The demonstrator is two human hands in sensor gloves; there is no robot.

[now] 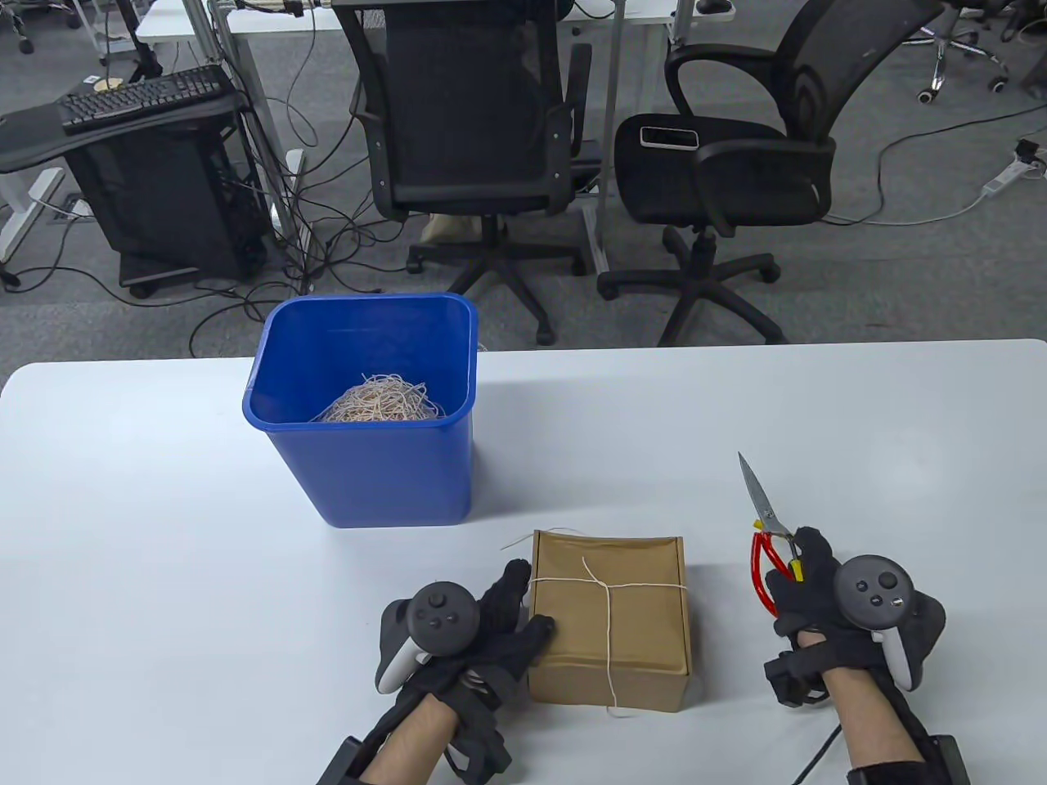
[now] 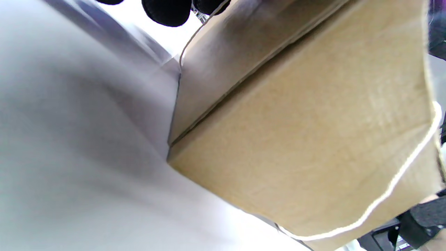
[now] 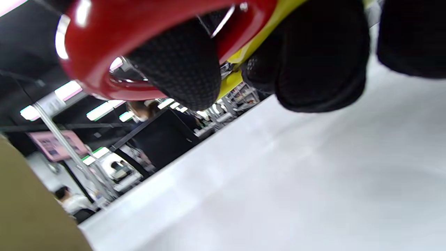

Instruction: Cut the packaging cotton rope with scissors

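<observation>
A brown cardboard box [image 1: 630,605] sits at the table's front middle, tied crosswise with thin white cotton rope [image 1: 607,609]. My left hand [image 1: 511,609] rests against the box's left side, fingers on its top edge. In the left wrist view the box [image 2: 306,139] fills the right, with the rope [image 2: 400,177] running down its edge. My right hand [image 1: 806,576] grips red-handled scissors [image 1: 765,523] to the right of the box, blades closed and pointing away. In the right wrist view my fingers [image 3: 181,73] sit through the red handle [image 3: 115,38].
A blue bin [image 1: 368,409] holding a tangle of cut rope [image 1: 380,401] stands behind and left of the box. Two black office chairs [image 1: 474,139] stand beyond the table's far edge. The white table [image 1: 859,425] spreads around the box.
</observation>
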